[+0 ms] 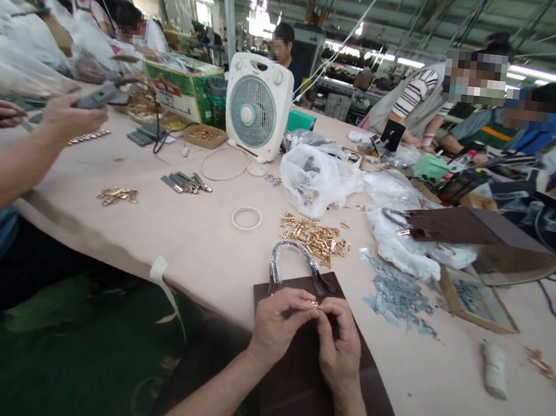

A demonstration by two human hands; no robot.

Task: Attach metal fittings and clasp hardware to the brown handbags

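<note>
My left hand (282, 321) and my right hand (340, 339) meet over a dark brown handbag (300, 396), fingertips pinched together. Between them shows a small gold metal fitting (315, 304), partly covered by the fingers. The handbag lies over the table's near edge, and its looped handle (293, 248), wrapped in clear plastic, points away from me. Just beyond the handle is a pile of gold metal fittings (315, 237). To the right of the bag spreads a heap of small grey metal plates (400, 295).
A box fan (259, 107) stands at the back. Rolls of tape (246, 218), plastic bags (318, 179), an open cardboard tray (479, 301) and another brown bag (483, 239) lie on the table (194, 245). At left, a co-worker's hand (71, 117) holds a grey tool.
</note>
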